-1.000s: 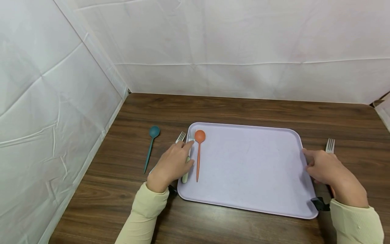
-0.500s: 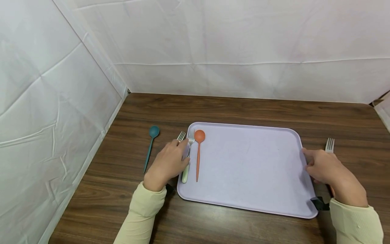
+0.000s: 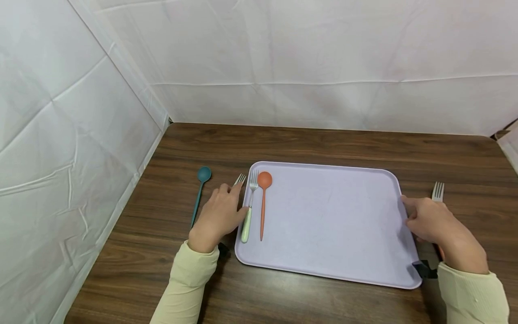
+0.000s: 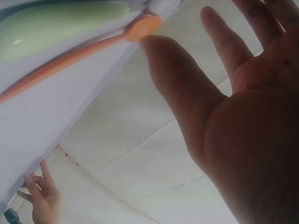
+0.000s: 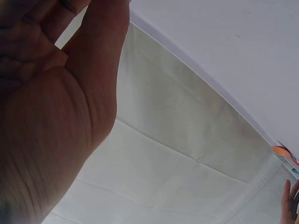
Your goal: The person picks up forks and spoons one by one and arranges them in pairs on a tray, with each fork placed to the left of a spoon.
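Note:
My left hand (image 3: 218, 216) hovers just left of the lavender tray (image 3: 323, 225), its fingers loosely spread in the left wrist view. It overlaps a fork (image 3: 239, 179) beside the tray, of which only the tines show. Just right of this hand, a green-handled fork (image 3: 252, 198) lies along the tray's left side, with an orange spoon (image 3: 263, 207) parallel to it. At the tray's right rim, my right hand (image 3: 433, 220) pinches the edge between thumb and index finger. Another fork (image 3: 437, 191) lies partly hidden beneath that hand and wrist.
A teal spoon (image 3: 199, 193) lies on the dark wooden table (image 3: 323, 148) to the left of my left hand. White cloth walls (image 3: 315, 103) stand along the back and left edges of the table.
My left hand has drawn back leftward from the green-handled fork, which now shows in full on the tray. The right hand stays at the rim.

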`<state>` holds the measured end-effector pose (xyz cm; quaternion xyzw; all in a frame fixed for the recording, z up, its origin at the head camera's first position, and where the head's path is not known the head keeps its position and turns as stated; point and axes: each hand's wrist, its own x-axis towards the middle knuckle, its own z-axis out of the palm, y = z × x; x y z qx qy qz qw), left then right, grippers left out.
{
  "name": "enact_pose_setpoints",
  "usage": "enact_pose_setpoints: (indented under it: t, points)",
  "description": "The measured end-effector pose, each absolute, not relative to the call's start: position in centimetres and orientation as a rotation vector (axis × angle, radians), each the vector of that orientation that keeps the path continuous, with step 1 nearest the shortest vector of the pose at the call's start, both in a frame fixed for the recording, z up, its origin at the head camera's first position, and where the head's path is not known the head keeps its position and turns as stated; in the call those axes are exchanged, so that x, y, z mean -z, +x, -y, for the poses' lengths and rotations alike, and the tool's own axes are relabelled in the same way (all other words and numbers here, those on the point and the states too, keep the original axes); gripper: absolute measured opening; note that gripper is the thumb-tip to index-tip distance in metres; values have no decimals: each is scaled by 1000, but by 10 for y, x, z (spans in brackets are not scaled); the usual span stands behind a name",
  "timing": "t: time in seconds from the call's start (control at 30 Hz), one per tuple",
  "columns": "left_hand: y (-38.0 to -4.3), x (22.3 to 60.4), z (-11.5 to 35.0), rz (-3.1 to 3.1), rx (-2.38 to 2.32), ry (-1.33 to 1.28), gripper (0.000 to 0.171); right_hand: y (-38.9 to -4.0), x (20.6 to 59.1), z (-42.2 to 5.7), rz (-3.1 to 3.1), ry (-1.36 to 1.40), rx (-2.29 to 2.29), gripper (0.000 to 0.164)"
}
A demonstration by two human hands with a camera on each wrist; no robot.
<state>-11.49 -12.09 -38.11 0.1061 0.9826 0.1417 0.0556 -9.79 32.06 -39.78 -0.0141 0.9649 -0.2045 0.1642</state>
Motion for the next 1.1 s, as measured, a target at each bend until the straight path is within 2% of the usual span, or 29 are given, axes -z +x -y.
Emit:
enact_pose_setpoints:
  t: [0.37, 0.7, 0.93, 1.1]
  points:
    - [-116, 379, 125, -2922, -332, 197, 65, -98, 397, -320, -2756, -43, 580, 60]
    - [-118, 381, 129, -2922, -221, 163, 50, -98, 397, -321, -2749, -40, 594, 60]
    - [-118, 382, 130, -2921, -201, 168, 47, -98, 397, -321, -2736, -36, 585, 60]
    - [-119, 383, 131, -2921, -188, 173, 35, -98, 396, -320, -2732, -34, 588, 60]
